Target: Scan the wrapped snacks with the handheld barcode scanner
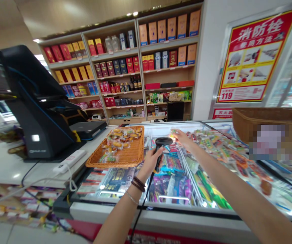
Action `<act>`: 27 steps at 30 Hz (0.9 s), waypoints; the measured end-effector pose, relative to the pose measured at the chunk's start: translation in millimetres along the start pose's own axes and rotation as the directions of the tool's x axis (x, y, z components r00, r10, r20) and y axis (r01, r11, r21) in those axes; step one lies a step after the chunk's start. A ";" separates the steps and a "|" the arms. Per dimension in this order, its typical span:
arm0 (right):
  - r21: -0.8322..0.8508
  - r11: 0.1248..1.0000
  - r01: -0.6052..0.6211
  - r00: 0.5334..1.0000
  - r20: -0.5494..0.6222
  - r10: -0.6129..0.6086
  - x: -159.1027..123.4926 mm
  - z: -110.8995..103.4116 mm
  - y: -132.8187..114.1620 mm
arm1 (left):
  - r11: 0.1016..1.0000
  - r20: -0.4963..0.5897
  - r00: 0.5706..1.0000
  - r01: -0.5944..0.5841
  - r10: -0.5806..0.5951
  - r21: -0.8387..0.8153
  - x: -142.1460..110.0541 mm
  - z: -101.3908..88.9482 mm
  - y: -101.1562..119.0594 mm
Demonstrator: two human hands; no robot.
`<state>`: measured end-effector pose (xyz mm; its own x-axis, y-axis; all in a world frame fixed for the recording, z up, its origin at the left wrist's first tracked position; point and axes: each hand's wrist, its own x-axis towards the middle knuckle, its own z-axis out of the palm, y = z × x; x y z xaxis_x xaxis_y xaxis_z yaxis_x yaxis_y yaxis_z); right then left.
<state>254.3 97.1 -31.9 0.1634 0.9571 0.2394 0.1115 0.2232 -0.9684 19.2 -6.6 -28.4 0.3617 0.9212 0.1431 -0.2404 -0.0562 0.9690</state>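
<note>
Nearest, at 12 o'clock, the left hand (149, 163) is closed firmly around the grip of a corded handheld barcode scanner (159, 149), with its head tipped up and forward. Its black cord (146, 200) drops toward 6 o'clock past the steel front rim of a chest freezer (146, 205). A beaded bracelet and a thin chain circle the left wrist.

The right arm crosses from 4 o'clock, and the right hand (183, 138) stretches out over the freezer, just beside the scanner head. Its fingers (175, 133) reach a small wrapped packet (173, 131) at the far side, but whether they have pinched it is too small to tell. Below the hands, bright snack packets (170, 184) fill the freezer, split by a white wire divider (189, 176) that runs just under the right forearm.

The room for moving is bounded at 10 o'clock by a white checkout counter (14, 162) with a power strip (69, 162). An orange wicker tray (115, 159) of wrapped snacks sits at 11 o'clock, overhanging the counter edge, close beside the left hand. Behind it stands a black POS terminal (39, 108). At 2 o'clock, a woven basket (270, 117) sits above the freezer. Farther off, at 12 o'clock, are shelves of boxed liquor (118, 67), and a red fire-hydrant poster (252, 56) hangs at 1 o'clock.
</note>
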 end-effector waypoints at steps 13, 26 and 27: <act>0.070 0.996 -0.047 0.998 -0.030 0.049 3.4 -9.4 8.9 | 1.000 0.041 0.999 0.019 -0.019 -0.011 -4.3 -0.4 1.3; -0.644 0.762 -0.074 0.916 -0.346 -0.203 25.6 -141.4 -22.0 | 0.996 -0.056 0.998 0.014 -0.019 -0.085 45.5 39.1 6.6; -0.681 0.721 -0.129 0.904 -0.379 -0.196 21.7 -153.6 -22.5 | 0.995 -0.046 0.999 0.020 -0.024 -0.094 48.9 45.5 6.2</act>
<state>405.9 84.4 5.9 0.4971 0.7518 0.4333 0.7270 -0.0883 -0.6809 76.4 20.6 -6.2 0.3255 0.9391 0.1099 -0.3163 -0.0014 0.9486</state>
